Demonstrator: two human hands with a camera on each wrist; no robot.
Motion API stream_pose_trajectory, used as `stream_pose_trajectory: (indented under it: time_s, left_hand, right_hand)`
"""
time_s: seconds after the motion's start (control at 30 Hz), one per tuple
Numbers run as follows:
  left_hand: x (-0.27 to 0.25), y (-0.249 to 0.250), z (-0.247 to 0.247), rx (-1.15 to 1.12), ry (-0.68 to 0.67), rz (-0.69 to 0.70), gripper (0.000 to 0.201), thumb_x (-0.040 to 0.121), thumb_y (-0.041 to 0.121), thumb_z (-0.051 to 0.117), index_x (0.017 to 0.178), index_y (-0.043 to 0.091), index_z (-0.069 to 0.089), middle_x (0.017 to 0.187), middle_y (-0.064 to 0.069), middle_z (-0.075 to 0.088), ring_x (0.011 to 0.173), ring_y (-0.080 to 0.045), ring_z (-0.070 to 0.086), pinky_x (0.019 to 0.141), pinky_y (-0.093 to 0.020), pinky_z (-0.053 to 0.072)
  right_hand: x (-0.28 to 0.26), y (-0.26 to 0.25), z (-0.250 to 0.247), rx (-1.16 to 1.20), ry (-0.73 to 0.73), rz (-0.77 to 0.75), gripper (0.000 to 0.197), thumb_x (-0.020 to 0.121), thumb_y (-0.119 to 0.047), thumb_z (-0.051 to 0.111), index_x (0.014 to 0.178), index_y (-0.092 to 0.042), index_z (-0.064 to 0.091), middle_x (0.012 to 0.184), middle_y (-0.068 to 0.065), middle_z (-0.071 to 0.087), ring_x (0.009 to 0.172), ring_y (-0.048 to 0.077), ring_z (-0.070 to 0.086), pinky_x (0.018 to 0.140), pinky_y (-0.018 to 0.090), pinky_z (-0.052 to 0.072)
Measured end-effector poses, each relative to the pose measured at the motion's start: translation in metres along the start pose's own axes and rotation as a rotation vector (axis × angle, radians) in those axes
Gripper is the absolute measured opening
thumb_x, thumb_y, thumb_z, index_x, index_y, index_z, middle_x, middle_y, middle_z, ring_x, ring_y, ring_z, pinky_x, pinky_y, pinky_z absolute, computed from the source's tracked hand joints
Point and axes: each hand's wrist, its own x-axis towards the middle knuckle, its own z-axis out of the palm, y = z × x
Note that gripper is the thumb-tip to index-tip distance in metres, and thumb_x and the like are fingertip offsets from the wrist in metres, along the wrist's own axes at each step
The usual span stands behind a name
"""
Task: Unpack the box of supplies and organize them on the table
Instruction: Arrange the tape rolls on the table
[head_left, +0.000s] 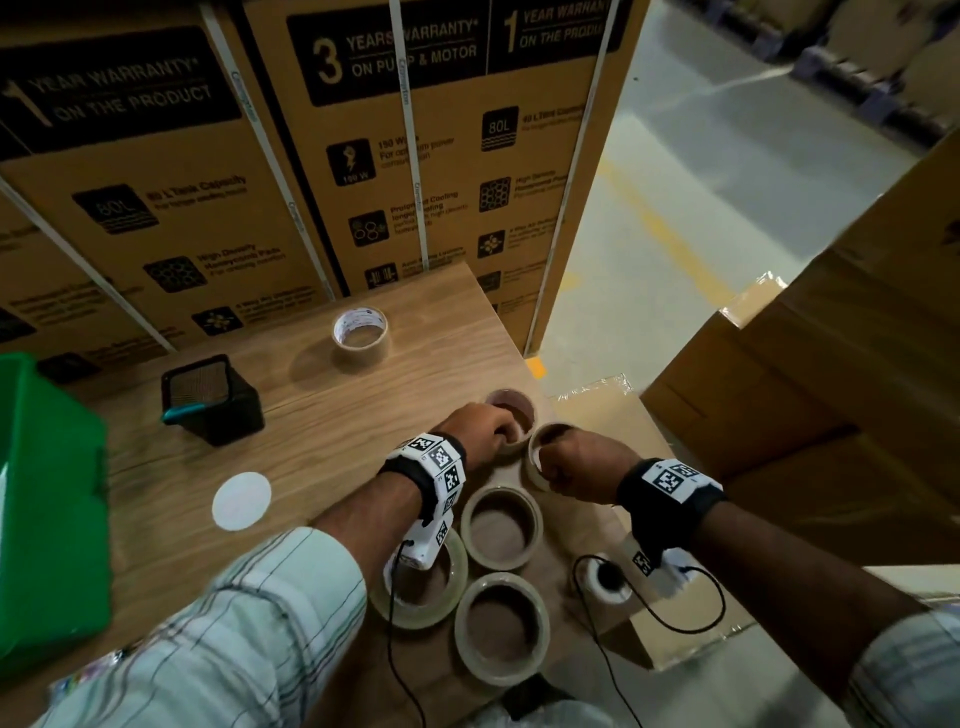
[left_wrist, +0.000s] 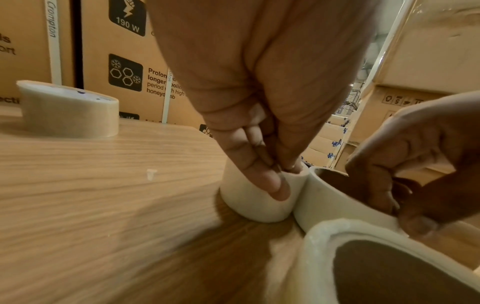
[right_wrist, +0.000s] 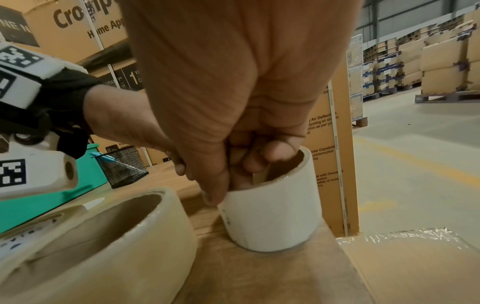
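Note:
On the wooden table (head_left: 337, 441) two small white tape rolls stand side by side near the right edge. My left hand (head_left: 501, 434) pinches the wall of the farther roll (head_left: 530, 418), thumb outside and fingers in the core; the left wrist view shows that hand (left_wrist: 283, 179) on the roll (left_wrist: 257, 207). My right hand (head_left: 553, 470) pinches the nearer roll (head_left: 536, 465) the same way, as the right wrist view shows for hand (right_wrist: 233, 179) and roll (right_wrist: 275, 222). Both rolls rest on the table.
Three larger clear tape rolls (head_left: 501, 525) lie near my wrists; another (head_left: 360, 327) stands farther back. A black mesh holder (head_left: 210, 397), a white disc (head_left: 241, 500) and a green bin (head_left: 47, 493) are to the left. A cardboard box (head_left: 675, 634) sits right; tall cartons (head_left: 415, 156) behind.

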Motion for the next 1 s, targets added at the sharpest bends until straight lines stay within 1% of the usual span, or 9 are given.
stream_pose_trajectory:
  time_s: [0.1, 0.2, 0.3, 0.4, 0.47, 0.57, 0.7, 0.87, 1.0]
  left_hand:
    - [-0.001, -0.002, -0.002, 0.008, 0.000, 0.029, 0.026, 0.087, 0.012, 0.053, 0.102, 0.023, 0.071, 0.111, 0.000, 0.069, 0.101, -0.020, 0.063, 0.090, -0.028, 0.046]
    - [0.000, -0.009, -0.021, 0.026, 0.149, 0.001, 0.021, 0.089, 0.019, 0.054, 0.104, 0.021, 0.068, 0.110, -0.003, 0.066, 0.101, -0.022, 0.060, 0.088, -0.031, 0.046]
    - [0.008, -0.031, -0.045, 0.079, 0.340, -0.172, 0.024, 0.091, 0.018, 0.050, 0.112, 0.017, 0.063, 0.116, -0.007, 0.058, 0.100, -0.026, 0.060, 0.086, -0.034, 0.050]
    - [0.014, -0.062, -0.067, 0.084, 0.437, -0.332, 0.033, 0.088, 0.010, 0.053, 0.120, 0.016, 0.056, 0.128, -0.011, 0.048, 0.108, -0.034, 0.059, 0.093, -0.041, 0.050]
    - [0.018, -0.082, -0.076, 0.101, 0.446, -0.395, 0.041, 0.086, 0.005, 0.054, 0.126, 0.015, 0.053, 0.136, -0.011, 0.043, 0.115, -0.034, 0.056, 0.098, -0.044, 0.047]
    - [0.024, -0.100, -0.080, 0.182, 0.380, -0.426, 0.044, 0.087, 0.005, 0.054, 0.130, 0.011, 0.048, 0.140, -0.012, 0.041, 0.127, -0.029, 0.044, 0.107, -0.039, 0.039]
    - [0.025, -0.105, -0.077, 0.194, 0.368, -0.491, 0.038, 0.090, 0.004, 0.049, 0.128, 0.006, 0.048, 0.136, -0.016, 0.042, 0.121, -0.034, 0.049, 0.097, -0.037, 0.043]
    - [0.028, -0.105, -0.075, 0.183, 0.391, -0.497, 0.038, 0.085, 0.010, 0.056, 0.123, 0.013, 0.056, 0.128, -0.013, 0.050, 0.119, -0.033, 0.051, 0.102, -0.042, 0.042]
    - [0.026, -0.101, -0.074, 0.158, 0.372, -0.490, 0.035, 0.091, 0.006, 0.050, 0.125, 0.005, 0.055, 0.127, -0.017, 0.053, 0.119, -0.033, 0.052, 0.102, -0.039, 0.043]
  right_hand:
    - [-0.002, 0.000, -0.004, 0.022, -0.036, 0.044, 0.010, 0.079, -0.021, 0.065, 0.087, -0.014, 0.066, 0.102, 0.009, 0.062, 0.089, 0.027, 0.060, 0.072, 0.034, 0.050]
    - [0.001, 0.002, -0.014, 0.028, -0.023, 0.070, 0.010, 0.080, -0.027, 0.059, 0.085, -0.020, 0.065, 0.091, 0.007, 0.066, 0.080, 0.027, 0.062, 0.071, 0.036, 0.054]
    - [0.010, 0.004, -0.027, -0.001, 0.034, 0.070, 0.014, 0.081, -0.028, 0.058, 0.090, -0.021, 0.066, 0.089, 0.005, 0.068, 0.081, 0.026, 0.063, 0.072, 0.035, 0.054]
    - [0.023, 0.001, -0.038, 0.007, 0.079, 0.021, 0.020, 0.084, -0.030, 0.056, 0.100, -0.021, 0.065, 0.094, 0.007, 0.069, 0.085, 0.027, 0.064, 0.074, 0.039, 0.053]
    - [0.030, -0.003, -0.042, 0.043, 0.117, -0.031, 0.023, 0.084, -0.027, 0.058, 0.106, -0.024, 0.062, 0.092, 0.007, 0.069, 0.084, 0.028, 0.063, 0.072, 0.039, 0.052]
    - [0.036, -0.005, -0.044, 0.081, 0.131, -0.074, 0.024, 0.085, -0.024, 0.058, 0.109, -0.027, 0.060, 0.091, 0.007, 0.069, 0.083, 0.028, 0.063, 0.072, 0.038, 0.051]
    - [0.042, -0.003, -0.042, 0.049, 0.101, -0.067, 0.024, 0.086, -0.025, 0.057, 0.110, -0.026, 0.058, 0.092, 0.005, 0.068, 0.084, 0.026, 0.064, 0.073, 0.039, 0.052]
    - [0.060, -0.008, -0.046, 0.020, 0.126, -0.086, 0.031, 0.085, -0.026, 0.057, 0.116, -0.028, 0.060, 0.101, 0.002, 0.065, 0.091, 0.024, 0.062, 0.076, 0.038, 0.053]
    - [0.095, -0.024, -0.061, -0.069, 0.137, -0.133, 0.026, 0.089, -0.024, 0.058, 0.115, -0.023, 0.061, 0.107, 0.003, 0.062, 0.097, 0.023, 0.061, 0.079, 0.037, 0.053]
